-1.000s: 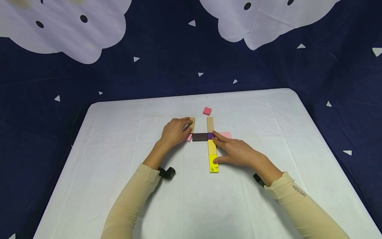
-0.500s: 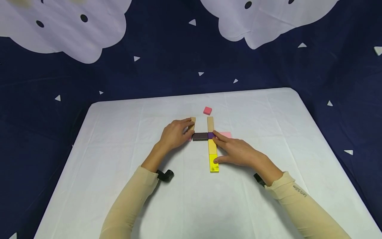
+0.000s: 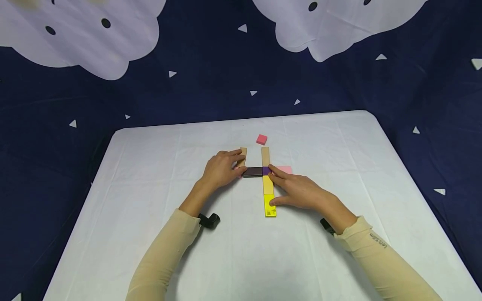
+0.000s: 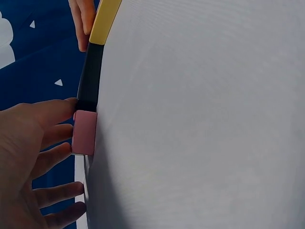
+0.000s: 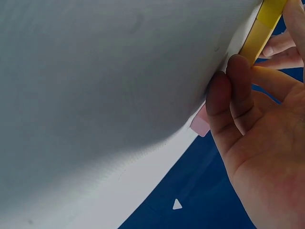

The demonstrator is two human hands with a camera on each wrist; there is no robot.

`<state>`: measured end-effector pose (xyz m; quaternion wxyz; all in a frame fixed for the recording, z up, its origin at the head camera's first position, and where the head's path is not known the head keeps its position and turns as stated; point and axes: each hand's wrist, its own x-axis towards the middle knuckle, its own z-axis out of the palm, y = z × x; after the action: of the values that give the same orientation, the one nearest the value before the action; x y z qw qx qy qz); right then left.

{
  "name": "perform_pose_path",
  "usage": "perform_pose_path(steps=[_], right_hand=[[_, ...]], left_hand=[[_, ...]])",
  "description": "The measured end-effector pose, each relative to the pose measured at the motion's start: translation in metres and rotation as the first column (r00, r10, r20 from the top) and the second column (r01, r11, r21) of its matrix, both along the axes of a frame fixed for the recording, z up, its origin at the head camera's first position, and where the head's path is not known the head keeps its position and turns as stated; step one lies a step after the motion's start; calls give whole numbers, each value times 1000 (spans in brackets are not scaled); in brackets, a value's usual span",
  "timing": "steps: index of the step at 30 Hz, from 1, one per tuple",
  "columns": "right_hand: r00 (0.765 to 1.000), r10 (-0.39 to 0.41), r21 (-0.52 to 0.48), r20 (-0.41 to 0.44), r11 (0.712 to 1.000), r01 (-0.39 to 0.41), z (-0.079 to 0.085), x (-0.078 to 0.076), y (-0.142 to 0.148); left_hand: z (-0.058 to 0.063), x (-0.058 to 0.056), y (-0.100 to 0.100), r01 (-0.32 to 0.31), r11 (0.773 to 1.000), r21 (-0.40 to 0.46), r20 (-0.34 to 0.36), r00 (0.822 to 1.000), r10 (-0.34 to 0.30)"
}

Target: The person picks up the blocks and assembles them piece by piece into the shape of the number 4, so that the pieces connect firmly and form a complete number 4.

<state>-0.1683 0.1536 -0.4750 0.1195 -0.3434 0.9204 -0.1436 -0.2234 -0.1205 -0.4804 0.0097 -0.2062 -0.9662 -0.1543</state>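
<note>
My left hand (image 3: pixel 222 169) touches the left end of the row, thumb near the joint between the dark block (image 3: pixel 253 172) and a pink block (image 4: pixel 85 132). Its fingers lie against a tan block (image 3: pixel 243 152), which they partly cover. With fingertips at the purple block (image 3: pixel 265 170) and thumb on the bright yellow block (image 3: pixel 270 211), my right hand (image 3: pixel 301 191) rests beside the column. A second tan block (image 3: pixel 265 156) sits above the purple one, a paler yellow block (image 3: pixel 267 184) below it. Right of the purple block, another pink block (image 3: pixel 286 169) is partly hidden by the fingers.
A small red-pink square block (image 3: pixel 261 139) lies apart, behind the column. The blocks lie on a white-covered table (image 3: pixel 241 259). Behind stands a dark blue cloth (image 3: pixel 211 96) with white triangles and clouds.
My left thumb has shifted slightly right and down, from the left tan block toward the pink block and the dark block's end. The right hand stays where it was.
</note>
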Motion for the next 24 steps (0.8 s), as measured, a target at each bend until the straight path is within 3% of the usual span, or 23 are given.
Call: perform_pose_path(steps=[17, 24], right_hand=[[1000, 5, -2, -2, 1000, -5, 1, 0, -1], [1000, 6, -4, -3, 1000, -6, 2, 0, 0]], left_hand=[[-1, 0, 2, -14, 1000, 4, -1, 1000, 14], [0, -1, -7, 4, 987, 158, 32, 999, -9]])
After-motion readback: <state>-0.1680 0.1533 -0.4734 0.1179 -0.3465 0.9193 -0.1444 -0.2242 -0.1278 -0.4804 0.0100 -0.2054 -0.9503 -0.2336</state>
